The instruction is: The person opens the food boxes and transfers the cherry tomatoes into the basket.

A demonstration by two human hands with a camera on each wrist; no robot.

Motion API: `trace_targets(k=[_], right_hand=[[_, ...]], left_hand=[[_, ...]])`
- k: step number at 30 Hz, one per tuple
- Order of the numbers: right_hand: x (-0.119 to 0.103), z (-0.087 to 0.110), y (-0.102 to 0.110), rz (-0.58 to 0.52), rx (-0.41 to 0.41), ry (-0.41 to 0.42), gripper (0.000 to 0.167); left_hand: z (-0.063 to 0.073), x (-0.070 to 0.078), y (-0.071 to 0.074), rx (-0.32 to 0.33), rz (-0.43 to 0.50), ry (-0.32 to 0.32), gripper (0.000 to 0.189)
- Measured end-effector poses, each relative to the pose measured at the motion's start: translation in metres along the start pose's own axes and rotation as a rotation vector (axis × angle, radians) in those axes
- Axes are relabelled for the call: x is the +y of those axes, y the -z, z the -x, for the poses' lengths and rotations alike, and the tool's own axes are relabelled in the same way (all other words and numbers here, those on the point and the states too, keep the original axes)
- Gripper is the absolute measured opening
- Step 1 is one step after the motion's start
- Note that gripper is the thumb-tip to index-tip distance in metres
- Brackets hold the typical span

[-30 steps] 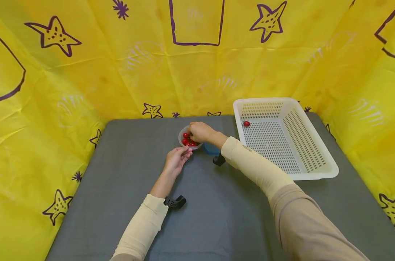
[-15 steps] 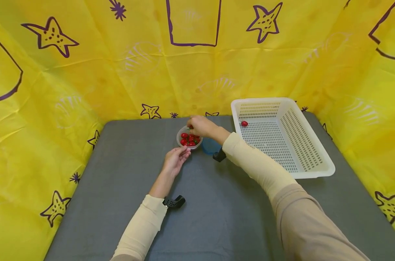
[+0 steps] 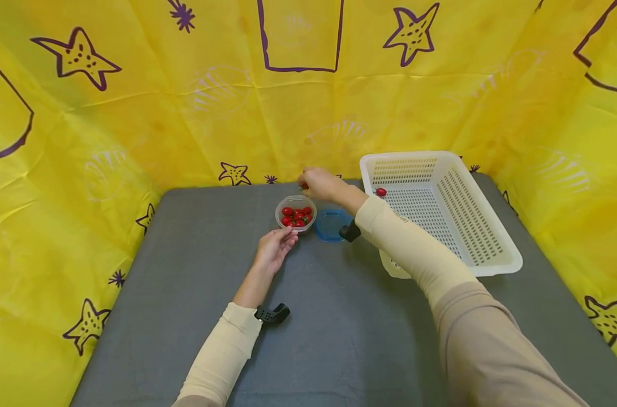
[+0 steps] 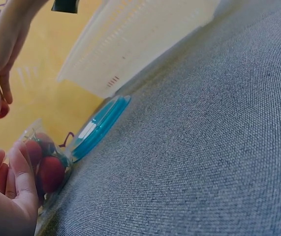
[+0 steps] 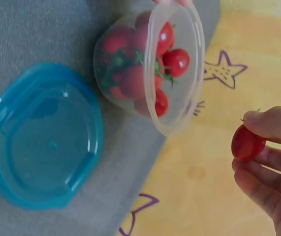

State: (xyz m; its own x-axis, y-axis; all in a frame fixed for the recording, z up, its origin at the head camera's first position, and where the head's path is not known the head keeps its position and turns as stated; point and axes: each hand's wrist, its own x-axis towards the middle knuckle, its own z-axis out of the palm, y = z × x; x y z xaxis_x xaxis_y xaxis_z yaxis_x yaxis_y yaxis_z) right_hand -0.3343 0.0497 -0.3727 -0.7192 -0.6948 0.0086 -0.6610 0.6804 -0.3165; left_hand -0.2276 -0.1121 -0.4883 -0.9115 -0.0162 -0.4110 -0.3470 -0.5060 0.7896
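Observation:
My right hand (image 3: 320, 183) pinches a cherry tomato (image 5: 247, 143) between thumb and fingers, raised behind a small clear plastic container (image 3: 296, 199). Several red cherry tomatoes (image 3: 298, 216) with green stems lie inside that container. At its near side my left hand (image 3: 274, 250) grips the rim, the thumb on top. The left wrist view shows these left fingers (image 4: 24, 177) against the clear wall. Just right of the container, a blue lid (image 3: 331, 226) lies flat on the table.
A white perforated plastic basket (image 3: 496, 226) stands at the right, partly behind the right sleeve (image 3: 415, 243). One cherry tomato (image 3: 381, 192) lies in its far left corner. The grey cloth-covered table (image 3: 201, 271) ends at a yellow patterned curtain (image 3: 160, 130).
My right hand has risen out of the container and moved back and slightly right, carrying a cherry tomato. More of the blue lid shows now. The left hand stays at the container.

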Motion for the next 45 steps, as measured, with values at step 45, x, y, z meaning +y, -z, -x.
trace_targets(k=[45], right_hand=[[0.091, 0.061, 0.085, 0.04, 0.081, -0.239, 0.029]], left_hand=[[0.001, 0.0, 0.002, 0.034, -0.041, 0.008, 0.006]])
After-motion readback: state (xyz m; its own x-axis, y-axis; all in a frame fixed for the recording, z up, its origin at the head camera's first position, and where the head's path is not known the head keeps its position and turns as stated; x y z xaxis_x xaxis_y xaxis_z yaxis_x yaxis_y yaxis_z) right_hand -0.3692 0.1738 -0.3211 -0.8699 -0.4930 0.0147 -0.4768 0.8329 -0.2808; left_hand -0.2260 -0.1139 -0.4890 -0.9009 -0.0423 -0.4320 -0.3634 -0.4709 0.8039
